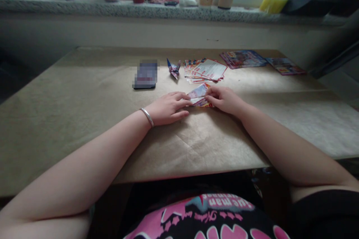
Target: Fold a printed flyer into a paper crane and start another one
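A small folded piece of colourful printed paper (198,95) lies on the brown paper-covered table (84,93), between both hands. My left hand (168,108) rests on the table with a silver bangle on the wrist; its fingers are held together and press the paper's left edge. My right hand (224,99) pinches the paper's right side with fingers bent. Beyond them stands a finished folded paper crane (174,68), next to a loose stack of printed sheets (206,70).
A dark phone (145,74) lies left of the crane. More printed leaflets (242,58) and another leaflet (284,65) lie at the far right. The windowsill (84,6) behind holds bottles, cups and a yellow sponge (272,4).
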`<action>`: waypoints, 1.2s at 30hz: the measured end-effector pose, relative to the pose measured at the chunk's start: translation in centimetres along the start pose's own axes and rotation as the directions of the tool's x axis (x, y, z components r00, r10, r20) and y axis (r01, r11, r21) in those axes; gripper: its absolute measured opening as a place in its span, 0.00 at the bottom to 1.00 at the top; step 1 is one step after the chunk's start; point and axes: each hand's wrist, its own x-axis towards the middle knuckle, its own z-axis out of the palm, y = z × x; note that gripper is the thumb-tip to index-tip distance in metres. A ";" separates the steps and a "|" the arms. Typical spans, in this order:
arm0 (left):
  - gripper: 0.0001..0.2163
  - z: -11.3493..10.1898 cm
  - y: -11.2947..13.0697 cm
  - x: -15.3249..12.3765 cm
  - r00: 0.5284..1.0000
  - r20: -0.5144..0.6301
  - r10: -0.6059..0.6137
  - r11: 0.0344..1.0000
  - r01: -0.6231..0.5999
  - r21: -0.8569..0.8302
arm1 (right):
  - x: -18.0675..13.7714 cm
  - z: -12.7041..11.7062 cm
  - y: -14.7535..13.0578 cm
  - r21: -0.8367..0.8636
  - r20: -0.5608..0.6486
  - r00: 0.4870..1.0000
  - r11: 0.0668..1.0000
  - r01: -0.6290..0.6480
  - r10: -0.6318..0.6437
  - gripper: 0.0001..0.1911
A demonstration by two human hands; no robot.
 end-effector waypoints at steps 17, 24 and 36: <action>0.19 0.0 0.0 0.1 0.994 0.108 -0.032 0.993 0.044 -0.109 | -0.2 -0.7 0.1 -0.035 0.180 0.982 0.997 0.069 -0.061 0.08; 0.18 -0.2 0.0 0.0 0.996 0.086 -0.001 0.995 0.010 -0.096 | -0.4 -0.8 -0.4 -0.082 0.203 0.978 0.994 0.068 -0.050 0.11; 0.19 -0.2 0.5 -0.2 0.999 -0.044 0.016 0.993 -0.011 0.121 | 0.2 -0.8 0.4 -0.067 0.134 0.968 0.977 -0.204 0.212 0.13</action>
